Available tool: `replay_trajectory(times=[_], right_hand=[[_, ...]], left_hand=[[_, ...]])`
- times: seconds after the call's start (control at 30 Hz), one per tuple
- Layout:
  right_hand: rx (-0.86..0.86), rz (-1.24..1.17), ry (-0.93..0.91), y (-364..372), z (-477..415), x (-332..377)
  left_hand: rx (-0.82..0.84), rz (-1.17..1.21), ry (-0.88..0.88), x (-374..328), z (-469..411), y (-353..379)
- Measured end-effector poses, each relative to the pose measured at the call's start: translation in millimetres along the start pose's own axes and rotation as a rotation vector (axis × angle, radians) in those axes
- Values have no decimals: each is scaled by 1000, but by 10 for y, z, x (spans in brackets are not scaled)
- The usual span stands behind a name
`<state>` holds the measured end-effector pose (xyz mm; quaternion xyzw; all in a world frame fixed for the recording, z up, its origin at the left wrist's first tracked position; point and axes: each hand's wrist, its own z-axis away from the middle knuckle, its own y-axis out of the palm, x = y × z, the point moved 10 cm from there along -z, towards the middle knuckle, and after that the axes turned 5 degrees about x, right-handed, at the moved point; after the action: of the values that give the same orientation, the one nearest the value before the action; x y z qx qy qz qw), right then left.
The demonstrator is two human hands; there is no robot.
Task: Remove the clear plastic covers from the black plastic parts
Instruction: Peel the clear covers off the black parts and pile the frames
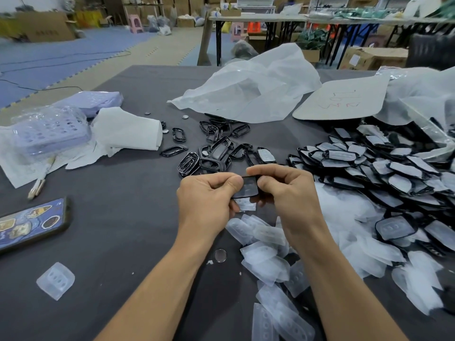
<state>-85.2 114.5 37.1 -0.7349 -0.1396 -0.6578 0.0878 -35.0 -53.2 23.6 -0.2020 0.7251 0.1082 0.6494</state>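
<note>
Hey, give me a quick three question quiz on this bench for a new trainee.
1. True or false: the left hand and right hand both grip one black part.
2. The heap of removed covers lies: A beyond the hands, B nearer the person than the hands, C at the far left.
3. Fill in: the covered parts are piled on the person's ____ side.
Key: 1 true; 2 B; 3 right.
</note>
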Motion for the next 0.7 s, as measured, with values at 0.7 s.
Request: replay_trajectory(times=[0.7], right_hand=[[-29,559,-108,-15,58,174]], left_hand=[[82,196,-279,265,-4,15]])
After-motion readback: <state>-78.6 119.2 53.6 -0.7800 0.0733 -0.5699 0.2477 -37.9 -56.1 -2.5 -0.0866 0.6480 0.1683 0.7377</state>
